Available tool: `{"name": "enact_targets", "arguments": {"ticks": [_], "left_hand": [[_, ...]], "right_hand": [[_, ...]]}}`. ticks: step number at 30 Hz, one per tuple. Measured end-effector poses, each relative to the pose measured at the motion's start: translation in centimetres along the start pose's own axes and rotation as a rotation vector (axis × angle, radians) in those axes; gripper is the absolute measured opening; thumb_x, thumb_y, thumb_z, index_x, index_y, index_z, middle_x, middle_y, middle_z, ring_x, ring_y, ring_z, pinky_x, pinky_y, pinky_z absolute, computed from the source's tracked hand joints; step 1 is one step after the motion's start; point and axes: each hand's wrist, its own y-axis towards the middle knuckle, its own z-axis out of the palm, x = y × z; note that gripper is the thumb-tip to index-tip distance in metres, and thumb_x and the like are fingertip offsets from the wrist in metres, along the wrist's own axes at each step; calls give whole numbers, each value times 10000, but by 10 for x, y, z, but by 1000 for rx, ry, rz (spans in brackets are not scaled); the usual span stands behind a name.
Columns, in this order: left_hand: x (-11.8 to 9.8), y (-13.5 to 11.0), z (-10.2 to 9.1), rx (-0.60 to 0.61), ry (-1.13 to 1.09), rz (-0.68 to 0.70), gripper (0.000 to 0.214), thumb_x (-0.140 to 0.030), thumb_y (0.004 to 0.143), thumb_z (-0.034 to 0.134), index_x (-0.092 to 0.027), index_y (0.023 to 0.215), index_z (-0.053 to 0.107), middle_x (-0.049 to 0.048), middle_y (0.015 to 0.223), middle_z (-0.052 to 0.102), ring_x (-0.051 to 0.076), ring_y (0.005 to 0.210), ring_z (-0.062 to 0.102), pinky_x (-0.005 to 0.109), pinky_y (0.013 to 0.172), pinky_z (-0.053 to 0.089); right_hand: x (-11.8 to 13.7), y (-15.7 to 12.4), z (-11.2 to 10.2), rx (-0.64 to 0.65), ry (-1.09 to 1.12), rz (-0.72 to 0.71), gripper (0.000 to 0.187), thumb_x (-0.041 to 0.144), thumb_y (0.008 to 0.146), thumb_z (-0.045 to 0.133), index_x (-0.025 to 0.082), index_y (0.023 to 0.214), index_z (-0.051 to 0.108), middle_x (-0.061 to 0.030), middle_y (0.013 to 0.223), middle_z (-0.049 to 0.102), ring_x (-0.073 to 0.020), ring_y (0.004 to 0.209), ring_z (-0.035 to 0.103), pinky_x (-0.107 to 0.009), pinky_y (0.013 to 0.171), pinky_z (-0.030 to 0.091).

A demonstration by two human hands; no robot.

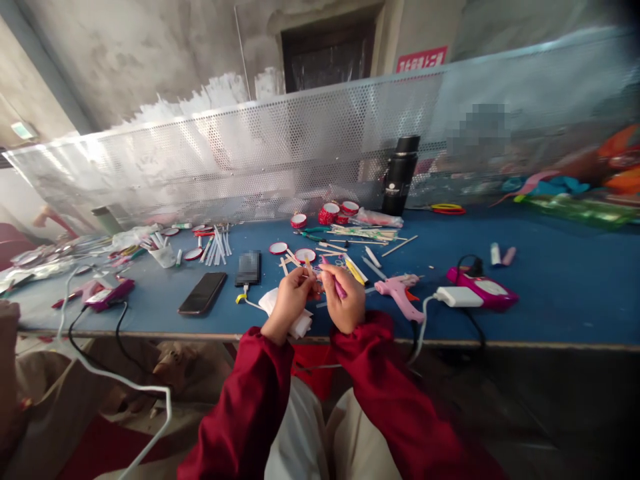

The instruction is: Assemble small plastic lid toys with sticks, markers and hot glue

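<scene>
My left hand (294, 299) is closed in a pinch on a small pale wooden stick (308, 265), whose tip stands up above the fingers. My right hand (345, 297) is closed round a purple pen (340, 288), close beside the left. The pen's tip and the stick's lower part are hidden by my fingers. Under my left wrist lies white tissue (300, 325). A pink glue gun (400, 292) rests on the table right of my right hand. Just beyond my hands are a yellow marker-like tube (356, 270) and a round red-rimmed lid (305, 255).
On the blue table (565, 287) are a phone (203, 293), a power bank (249, 268), glue sticks (216, 247), wooden sticks (367, 233), and a black thermos (401, 177). Purple power strips (485, 293) with trailing cables sit at both sides. A perforated metal screen (280, 147) stands behind.
</scene>
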Motion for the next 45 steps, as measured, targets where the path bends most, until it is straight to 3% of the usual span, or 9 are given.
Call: {"name": "enact_targets", "arguments": {"ticks": [9,17,24,30,38,45], "left_hand": [[-1,1,-2,-37,78,88,154,-307,820,662,-185,766,585,-24,638,576,117,560,546,218,549,444],[-6,1,-3,-68,100,77,151,-278,794,718,-183,754,608,-17,658,606,116,601,542,213,597,461],[0,3,-2,3,0,117,196,-336,818,692,-189,763,574,-22,652,586,117,586,562,224,584,490],[10,8,-4,28,23,143,95,-254,814,677,-187,810,610,9,729,656,136,615,611,265,628,543],[5,4,-2,36,78,129,76,-214,800,694,-182,855,653,24,761,691,147,624,646,259,605,541],[3,5,1,22,32,94,223,-319,778,777,-186,842,609,9,691,676,145,562,636,248,553,511]], "right_hand": [[-8,-1,10,18,-148,-38,163,280,963,558,228,1045,688,-76,989,773,-226,932,722,-329,855,546],[-11,-1,15,44,-194,8,208,229,883,549,231,1040,685,-78,1048,772,-244,971,710,-343,879,538],[-11,2,12,69,-122,34,253,325,970,468,242,990,706,-74,1017,782,-237,952,726,-337,832,543],[-11,3,10,68,-115,45,265,361,987,469,238,1005,703,-77,1020,784,-230,949,729,-328,824,544],[-15,3,12,36,-113,57,256,354,970,481,234,1005,704,-78,988,782,-231,926,728,-340,830,552],[-17,4,12,15,-107,75,295,396,1001,450,235,1035,695,-66,869,769,-224,815,725,-319,747,543]]}}
